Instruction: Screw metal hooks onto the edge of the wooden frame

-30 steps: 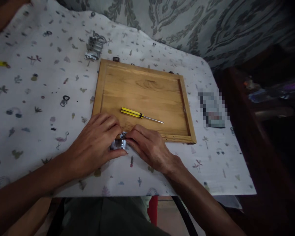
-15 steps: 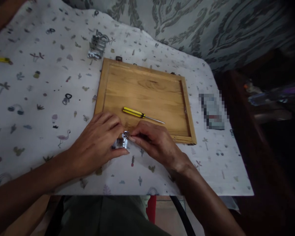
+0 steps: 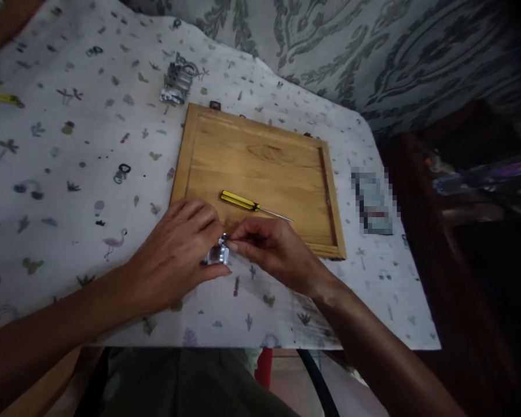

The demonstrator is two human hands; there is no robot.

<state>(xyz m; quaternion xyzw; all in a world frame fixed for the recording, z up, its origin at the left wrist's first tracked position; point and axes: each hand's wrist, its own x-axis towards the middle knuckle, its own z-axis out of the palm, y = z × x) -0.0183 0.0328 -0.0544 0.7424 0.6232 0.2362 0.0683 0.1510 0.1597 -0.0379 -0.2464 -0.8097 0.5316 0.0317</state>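
My left hand (image 3: 173,255) is closed around a small shiny metal fitting (image 3: 223,255) at the near edge of the wooden framed panel (image 3: 260,168). Its thumb lies along the fitting's near side, and the fingers hide part of it. From the other side, my right hand (image 3: 273,249) pinches thumb and forefinger together right at the fitting; whatever is between those fingertips is too small to make out. On the panel, just beyond my hands, lies a screwdriver (image 3: 256,206) with a yellow and black handle, its shaft pointing right.
Several grey metal fittings (image 3: 178,81) sit grouped beyond the panel's far left corner. A blurred-out flat object (image 3: 375,202) lies to the right. Something yellow (image 3: 2,98) is at the far left. The patterned tablecloth (image 3: 243,324) ends close to my lap.
The view has shifted slightly. Both hands stay at the metal fitting, which looks turned a little, with small shifts of my right fingers. The screwdriver and panel lie as before.
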